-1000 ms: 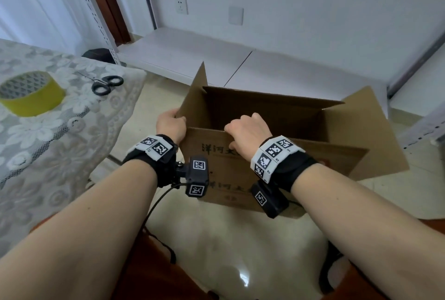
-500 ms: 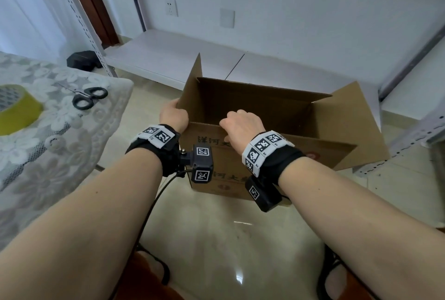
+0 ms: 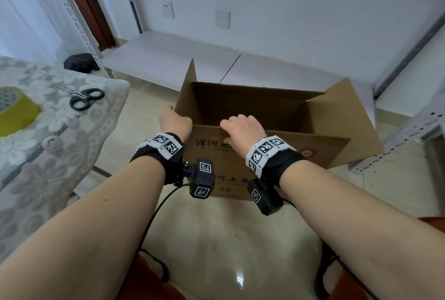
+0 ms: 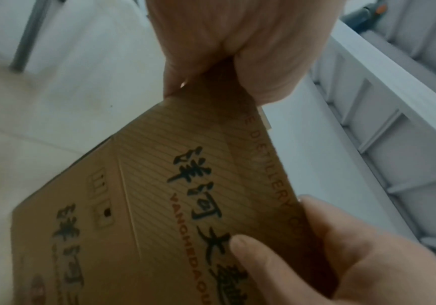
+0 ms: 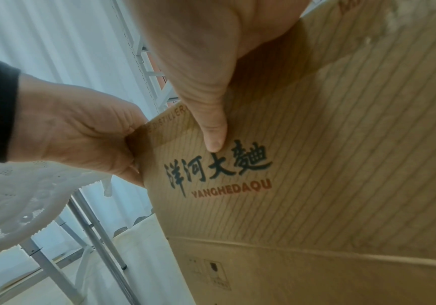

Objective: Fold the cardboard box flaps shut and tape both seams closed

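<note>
A brown cardboard box [image 3: 252, 107] stands open on the floor with its flaps up. Its near flap [image 3: 313, 150] carries black characters and red lettering. My left hand [image 3: 174, 121] grips that flap's left corner; in the left wrist view the left hand [image 4: 237, 51] pinches the corner of the flap [image 4: 185, 165]. My right hand [image 3: 243, 128] holds the flap's top edge, fingers curled over it into the box. The right hand's thumb [image 5: 206, 103] presses on the flap's printed face [image 5: 316, 144]. A yellow tape roll [image 3: 14, 112] lies on the table at the left.
Black scissors [image 3: 85, 100] lie on the lace-covered table [image 3: 60, 155] near its right edge. A low white shelf board [image 3: 192, 59] runs behind the box. A perforated metal rack post [image 3: 409, 136] stands at the right. The glossy tile floor [image 3: 228, 239] lies between me and the box.
Both hands keep their hold on the near flap. The head view has swung slightly right, so the table and tape roll sit further left in the picture.
</note>
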The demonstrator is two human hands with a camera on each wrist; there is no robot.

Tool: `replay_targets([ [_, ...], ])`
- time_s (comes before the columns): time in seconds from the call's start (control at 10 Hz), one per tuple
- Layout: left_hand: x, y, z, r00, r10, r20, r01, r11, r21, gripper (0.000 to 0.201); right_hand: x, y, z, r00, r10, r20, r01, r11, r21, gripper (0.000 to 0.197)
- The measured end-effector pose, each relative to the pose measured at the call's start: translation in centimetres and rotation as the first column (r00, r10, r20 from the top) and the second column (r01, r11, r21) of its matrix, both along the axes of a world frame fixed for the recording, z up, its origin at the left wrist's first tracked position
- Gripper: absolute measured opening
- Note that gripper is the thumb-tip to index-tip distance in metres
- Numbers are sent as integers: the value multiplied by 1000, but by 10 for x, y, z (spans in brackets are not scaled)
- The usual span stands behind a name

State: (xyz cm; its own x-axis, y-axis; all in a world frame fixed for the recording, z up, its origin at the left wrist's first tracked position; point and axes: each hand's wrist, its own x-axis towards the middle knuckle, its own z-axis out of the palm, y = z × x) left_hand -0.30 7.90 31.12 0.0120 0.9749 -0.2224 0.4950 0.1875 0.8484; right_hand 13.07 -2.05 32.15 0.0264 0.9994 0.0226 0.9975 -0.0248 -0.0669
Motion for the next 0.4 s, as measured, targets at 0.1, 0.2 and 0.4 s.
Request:
replay_targets([
  [0.1,-1,-3,4,994,-5,-109,14,997,76,58,11,-9,3,999,-38,-36,37,999,-14,20],
  [0.2,3,-10,12,981,13,-196,28,978,207,55,28,-23,8,992,-115,-53,114,993,-20,21],
  [0.4,35,-26,47,952,-147,-270,267,830,489,32,60,-43,28,933,-301,-197,316,948,46,30],
])
